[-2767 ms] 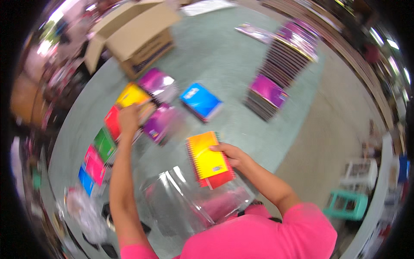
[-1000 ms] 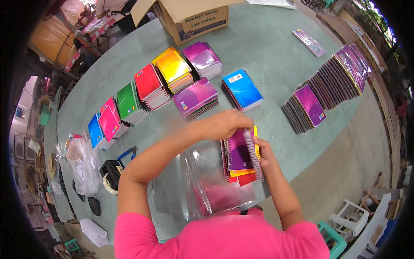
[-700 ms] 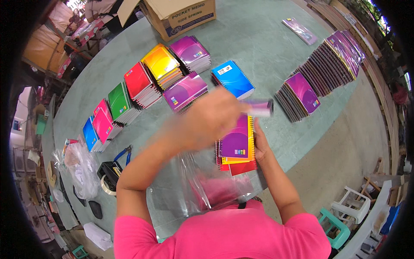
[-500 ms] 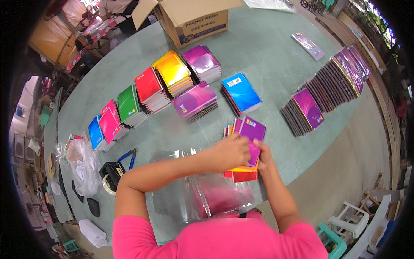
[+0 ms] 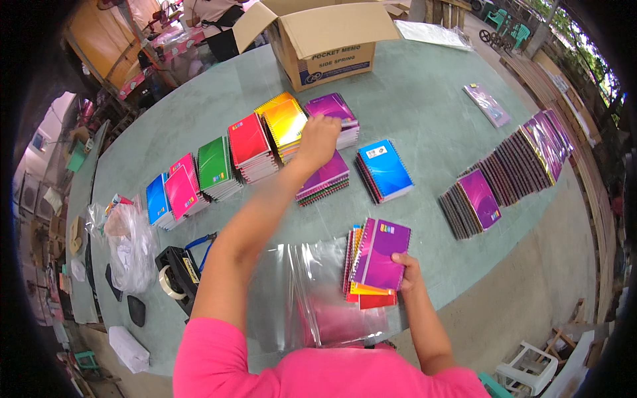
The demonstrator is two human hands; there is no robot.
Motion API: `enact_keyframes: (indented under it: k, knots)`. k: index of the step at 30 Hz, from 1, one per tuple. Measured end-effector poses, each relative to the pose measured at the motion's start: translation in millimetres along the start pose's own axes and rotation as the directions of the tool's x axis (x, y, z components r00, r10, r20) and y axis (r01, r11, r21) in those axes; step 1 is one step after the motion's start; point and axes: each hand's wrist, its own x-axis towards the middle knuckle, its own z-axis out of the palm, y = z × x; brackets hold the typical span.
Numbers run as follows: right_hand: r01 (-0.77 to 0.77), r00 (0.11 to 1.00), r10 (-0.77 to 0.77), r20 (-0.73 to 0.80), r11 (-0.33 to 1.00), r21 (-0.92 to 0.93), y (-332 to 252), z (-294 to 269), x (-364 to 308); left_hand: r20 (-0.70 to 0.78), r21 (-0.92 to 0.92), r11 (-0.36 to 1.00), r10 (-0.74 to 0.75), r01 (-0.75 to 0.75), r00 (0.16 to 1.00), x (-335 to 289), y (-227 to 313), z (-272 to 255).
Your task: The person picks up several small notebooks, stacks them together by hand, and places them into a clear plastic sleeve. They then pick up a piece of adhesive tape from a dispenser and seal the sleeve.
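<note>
My left hand (image 5: 320, 140) reaches to the far row of notebooks. Its curled fingers, slightly blurred, grip the front edge of the top purple notebook (image 5: 330, 106) on a stack. Under that wrist lies a shorter stack of purple-covered notebooks (image 5: 326, 178), partly hidden. My right hand (image 5: 408, 270) is closed around the right edge of a small bundle of spiral notebooks (image 5: 385, 252), with a purple cover on top and yellow, orange and red ones fanned out beneath. Clear plastic bags (image 5: 285, 292) lie by the bundle, near my body.
Stacks of yellow (image 5: 284, 119), red (image 5: 249, 138), green (image 5: 215, 162), pink (image 5: 182, 186) and blue notebooks (image 5: 158, 199) run leftward. A blue-topped stack (image 5: 386, 166) stands mid-table; a long purple row (image 5: 511, 156) lies right. An open carton (image 5: 332, 66), tape dispenser (image 5: 179, 275) and plastic bag (image 5: 129, 255) surround them.
My left hand has left the bundle and moved forward to the far purple stack. My right hand still holds the bundle, now a little nearer my body in the picture.
</note>
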Motion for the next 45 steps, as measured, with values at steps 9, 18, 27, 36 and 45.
enact_keyframes:
  k: [9,18,27,36,45]
  knots:
    - [-0.156,0.982,0.15,0.118,0.987,0.048,-1.9,36.3,-7.6,0.414,-0.497,0.789,0.58,-0.36,0.701,-151.5,153.7,-165.2]
    - [-0.246,0.962,0.257,-0.088,0.683,-0.688,70.0,109.7,-2.8,0.163,-0.603,0.798,0.116,0.006,0.98,-242.3,136.2,-198.3]
    - [0.408,0.908,0.004,0.419,0.213,-0.888,155.9,105.1,-24.4,0.358,-0.838,0.022,-0.733,0.546,0.579,-342.0,154.9,-185.1]
    - [0.509,0.85,-0.115,0.513,0.426,-0.748,154.5,128.6,-27.1,0.295,-0.855,0.11,-0.7,0.506,0.65,-340.7,134.8,-196.2]
    - [0.505,0.863,-0.191,0.468,0.295,-0.811,161.0,116.0,-40.8,0.333,-0.795,0.234,-0.604,0.56,0.724,-339.2,144.2,-192.7]
